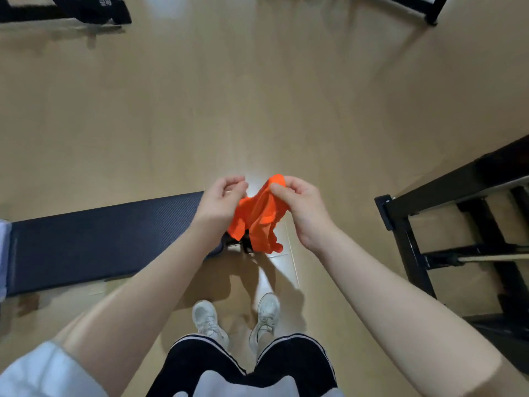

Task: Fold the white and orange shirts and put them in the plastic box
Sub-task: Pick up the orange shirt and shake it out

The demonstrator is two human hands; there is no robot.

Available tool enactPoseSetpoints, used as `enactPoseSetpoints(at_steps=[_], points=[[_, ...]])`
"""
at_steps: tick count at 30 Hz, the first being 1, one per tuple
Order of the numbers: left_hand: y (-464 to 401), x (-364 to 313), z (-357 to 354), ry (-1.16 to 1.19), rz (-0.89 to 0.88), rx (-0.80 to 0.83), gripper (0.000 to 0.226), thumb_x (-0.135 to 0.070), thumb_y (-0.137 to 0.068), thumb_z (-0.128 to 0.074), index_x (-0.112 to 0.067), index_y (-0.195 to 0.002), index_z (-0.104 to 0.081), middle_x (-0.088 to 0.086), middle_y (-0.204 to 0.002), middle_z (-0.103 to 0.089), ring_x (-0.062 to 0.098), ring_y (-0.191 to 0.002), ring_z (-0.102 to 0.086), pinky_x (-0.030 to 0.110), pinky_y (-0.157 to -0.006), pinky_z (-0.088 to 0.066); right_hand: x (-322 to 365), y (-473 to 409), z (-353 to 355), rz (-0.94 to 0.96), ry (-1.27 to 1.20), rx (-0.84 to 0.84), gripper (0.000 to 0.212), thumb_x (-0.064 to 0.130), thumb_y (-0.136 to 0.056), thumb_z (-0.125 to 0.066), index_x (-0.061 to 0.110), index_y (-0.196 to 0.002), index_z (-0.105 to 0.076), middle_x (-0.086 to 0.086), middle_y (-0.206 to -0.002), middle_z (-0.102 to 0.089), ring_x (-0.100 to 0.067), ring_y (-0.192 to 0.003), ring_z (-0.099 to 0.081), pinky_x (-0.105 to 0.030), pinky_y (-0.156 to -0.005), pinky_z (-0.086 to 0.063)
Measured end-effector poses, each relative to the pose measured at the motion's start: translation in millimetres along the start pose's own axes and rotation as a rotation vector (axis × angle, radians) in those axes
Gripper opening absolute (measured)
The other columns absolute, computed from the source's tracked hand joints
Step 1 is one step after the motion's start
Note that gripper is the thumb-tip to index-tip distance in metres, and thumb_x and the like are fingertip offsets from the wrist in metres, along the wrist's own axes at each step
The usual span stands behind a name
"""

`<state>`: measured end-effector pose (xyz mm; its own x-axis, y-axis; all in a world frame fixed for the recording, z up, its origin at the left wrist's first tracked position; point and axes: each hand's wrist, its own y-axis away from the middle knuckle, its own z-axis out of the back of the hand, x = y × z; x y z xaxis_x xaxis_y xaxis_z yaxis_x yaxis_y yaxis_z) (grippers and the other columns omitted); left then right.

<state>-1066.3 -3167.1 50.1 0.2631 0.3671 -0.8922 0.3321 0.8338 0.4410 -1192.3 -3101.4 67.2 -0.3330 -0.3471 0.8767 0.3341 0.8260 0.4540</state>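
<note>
**Desk:** What is shown, for the caption?

**Photographer:** An orange shirt is held bunched in mid-air above a wooden floor, seen from a head-worn camera. An upper edge is pinched between thumb and curled fingers of the right hand. The left hand is curled beside the cloth; whether fabric is actually gripped by it cannot be told, since the fingertips appear slightly clear of it.

**Desk:** And the surroundings?

**Photographer:** A dark padded bench is seen just left of the shirt, a black metal frame to the right, white sneakers below. Neither the white shirt nor the plastic box is in view.

**Desk:** Any risk to be flagged?

**Photographer:** Folding is judged not yet begun. With the garment crumpled and possibly held by one pinch only, it could be dropped to the floor, or folded askew if the seams are not found first.
</note>
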Motion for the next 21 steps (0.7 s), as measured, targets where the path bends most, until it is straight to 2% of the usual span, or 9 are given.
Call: enactPoseSetpoints(at_steps=[2,4,7,9,11,13,15,19,21], points=[[13.7,6.4,-11.4,0.095,-0.010,0.125,0.013,-0.027,-0.083,-0.058,-0.025,-0.096,-0.058,-0.005,-0.082,-0.065,0.006,-0.072,-0.061,0.014,-0.061,-0.049,17.0,-2.4,5.1,-0.017,-0.084,0.112,0.016,0.003,-0.092,-0.046,0.005,-0.105,-0.056,-0.005,-0.070,-0.058,-0.007,-0.054,-0.055,-0.014,-0.049,-0.046],[23.0,6.9,-21.6,0.134,-0.067,0.219,0.022,-0.017,-0.077,-0.062,-0.024,-0.097,-0.057,-0.004,-0.082,-0.067,0.006,-0.072,-0.064,0.019,-0.066,-0.053,30.8,-6.2,12.9,-0.014,-0.094,0.203,0.031,0.004,-0.094,-0.043,0.014,-0.122,-0.051,-0.001,-0.082,-0.057,-0.009,-0.068,-0.054,-0.011,-0.057,-0.048],[28.0,-0.2,-31.6,0.052,-0.188,0.195,0.025,-0.017,-0.074,-0.064,-0.028,-0.095,-0.056,0.001,-0.086,-0.067,0.016,-0.080,-0.062,0.031,-0.078,-0.052,47.6,-8.8,23.2,0.036,0.178,0.263,0.041,0.008,-0.094,-0.045,0.019,-0.134,-0.045,0.003,-0.091,-0.056,0.002,-0.069,-0.057,-0.007,-0.061,-0.045],[27.5,-8.5,-32.5,0.033,-0.232,0.139,0.014,-0.016,-0.080,-0.063,-0.028,-0.085,-0.059,-0.008,-0.069,-0.068,0.008,-0.066,-0.062,0.023,-0.068,-0.051,55.4,-9.7,27.9,0.085,0.330,0.249,0.038,0.006,-0.092,-0.049,0.020,-0.127,-0.050,0.003,-0.088,-0.057,0.005,-0.065,-0.055,-0.006,-0.062,-0.043],[26.4,-19.4,-29.6,0.024,-0.275,0.110,0.018,-0.009,-0.088,-0.057,-0.024,-0.080,-0.059,-0.013,-0.054,-0.065,-0.002,-0.052,-0.056,0.013,-0.055,-0.047,58.2,-11.6,37.0,0.109,0.414,0.178,0.026,0.004,-0.088,-0.055,0.017,-0.109,-0.059,0.003,-0.082,-0.060,0.001,-0.064,-0.055,-0.012,-0.065,-0.043],[25.6,-31.3,-25.0,0.003,-0.321,0.065,0.020,-0.007,-0.089,-0.055,-0.023,-0.078,-0.058,-0.014,-0.050,-0.061,-0.005,-0.047,-0.051,0.010,-0.049,-0.043,58.4,-12.3,48.0,0.078,0.447,0.103,0.011,0.005,-0.084,-0.061,0.013,-0.090,-0.064,0.000,-0.076,-0.061,-0.010,-0.069,-0.055,-0.024,-0.074,-0.044],[23.5,-37.9,-20.0,-0.013,-0.356,0.028,0.019,-0.008,-0.088,-0.057,-0.023,-0.076,-0.058,-0.010,-0.057,-0.057,-0.005,-0.048,-0.047,0.010,-0.049,-0.039,57.5,-10.0,53.8,0.045,0.400,0.077,0.006,0.007,-0.082,-0.063,0.011,-0.087,-0.064,-0.002,-0.075,-0.061,-0.015,-0.072,-0.055,-0.028,-0.080,-0.044],[20.1,-30.0,-17.9,-0.081,-0.274,0.026,0.016,-0.016,-0.090,-0.057,-0.025,-0.077,-0.060,-0.001,-0.067,-0.058,-0.003,-0.050,-0.049,0.015,-0.050,-0.041,56.7,-1.3,48.9,0.060,0.259,0.178,0.039,-0.007,-0.080,-0.061,0.008,-0.115,-0.053,0.001,-0.086,-0.060,-0.006,-0.073,-0.059,-0.013,-0.070,-0.047],[20.0,-24.3,-18.0,-0.065,-0.230,0.011,0.019,-0.014,-0.091,-0.054,-0.025,-0.077,-0.061,-0.003,-0.067,-0.059,-0.005,-0.050,-0.051,0.016,-0.052,-0.041,54.1,0.3,43.1,0.082,0.578,0.194,0.059,-0.010,-0.077,-0.062,0.005,-0.130,-0.043,-0.002,-0.097,-0.058,-0.014,-0.085,-0.057,-0.015,-0.068,-0.045]])
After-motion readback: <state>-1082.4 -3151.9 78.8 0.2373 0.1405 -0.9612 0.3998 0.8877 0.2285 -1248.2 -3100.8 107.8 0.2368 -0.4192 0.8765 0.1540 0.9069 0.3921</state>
